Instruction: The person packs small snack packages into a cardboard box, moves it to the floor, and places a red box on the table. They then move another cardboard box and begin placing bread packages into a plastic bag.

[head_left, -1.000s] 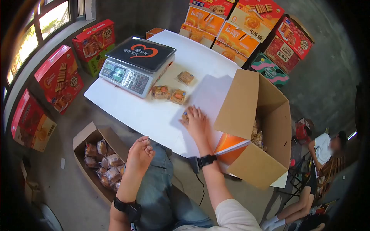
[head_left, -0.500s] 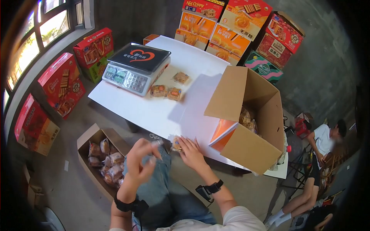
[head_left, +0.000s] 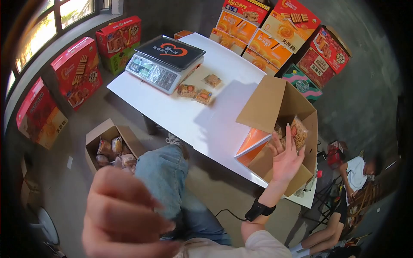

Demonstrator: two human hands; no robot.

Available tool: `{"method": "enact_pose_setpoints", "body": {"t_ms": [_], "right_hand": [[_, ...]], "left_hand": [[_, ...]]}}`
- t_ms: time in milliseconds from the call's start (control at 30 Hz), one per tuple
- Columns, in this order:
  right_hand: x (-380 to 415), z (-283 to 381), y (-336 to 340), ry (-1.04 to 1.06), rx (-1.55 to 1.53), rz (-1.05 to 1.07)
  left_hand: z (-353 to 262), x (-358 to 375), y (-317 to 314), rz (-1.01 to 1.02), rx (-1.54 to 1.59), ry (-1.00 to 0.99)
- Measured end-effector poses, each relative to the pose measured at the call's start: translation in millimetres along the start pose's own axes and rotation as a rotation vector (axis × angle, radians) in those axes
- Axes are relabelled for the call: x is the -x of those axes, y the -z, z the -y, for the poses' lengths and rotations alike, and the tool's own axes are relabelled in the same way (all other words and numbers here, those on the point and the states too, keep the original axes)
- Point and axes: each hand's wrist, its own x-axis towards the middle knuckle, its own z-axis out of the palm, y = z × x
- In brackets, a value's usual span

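Observation:
My left hand [head_left: 124, 215] is large and blurred close to the camera, its fingers curled; whatever is inside them, if anything, is hidden. My right hand [head_left: 287, 159] reaches over the open cardboard box [head_left: 262, 103] at the table's right end, fingers spread. Just beyond its fingertips shows a clear-wrapped snack packet [head_left: 300, 132]; whether they touch is unclear. Other packets lie partly hidden in that box. Three wrapped pieces, one of them nearest the table's middle [head_left: 203, 96], lie beside the digital scale [head_left: 155, 71].
The white table [head_left: 172, 116] spans the centre. A floor carton [head_left: 97, 133] holds several wrapped pastries. Colourful gift boxes stand at the left [head_left: 77, 73] and behind the table [head_left: 292, 21]. An orange-white carton [head_left: 251, 144] adjoins the open box. Another person [head_left: 357, 172] sits at the right.
My right hand has left the table's front edge and moved right, over the open box, its fingers now spread. My left hand has come much closer to the camera. The view has shifted.

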Motion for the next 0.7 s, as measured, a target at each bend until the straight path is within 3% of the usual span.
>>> {"method": "enact_pose_setpoints", "body": {"t_ms": [33,100,167,233,300,333,400,433,500,533,600,667,700], "right_hand": [[1,-6,3,0.019,0.066,-0.016],[4,-17,15,0.035,0.132,-0.026],[10,-31,29,-0.019,0.355,0.34],[22,-53,21,-0.092,0.435,0.515],[23,-85,4,-0.082,0.481,0.683],[18,-103,-3,-0.085,0.479,0.686],[-2,-145,-12,0.063,0.962,0.787],[-16,-170,-12,0.134,1.06,0.766],[-54,-221,-9,0.217,1.146,0.748],[-76,-245,-9,0.29,1.228,0.679],[-109,-276,-18,0.363,1.296,0.613],[-138,-295,-28,0.401,1.617,0.457],[-153,-305,-28,0.414,1.591,0.466]], "left_hand": [[3,2,-2,-0.009,-0.003,0.002],[14,7,-10,-0.185,0.23,-0.37],[14,20,-12,-0.286,0.24,-0.344],[17,32,-10,-0.396,0.106,-0.179],[43,47,-15,-0.587,0.129,-0.188],[57,54,-16,-0.586,0.124,-0.188],[88,67,-11,-0.578,-0.388,0.146],[103,73,-8,-0.565,-0.643,0.311],[131,85,-2,-0.704,0.147,0.628],[147,93,-3,-0.704,0.141,0.615],[169,108,-4,-0.772,0.311,0.934],[176,110,1,-0.82,0.472,0.956],[180,109,4,-0.86,0.643,0.978]]}}
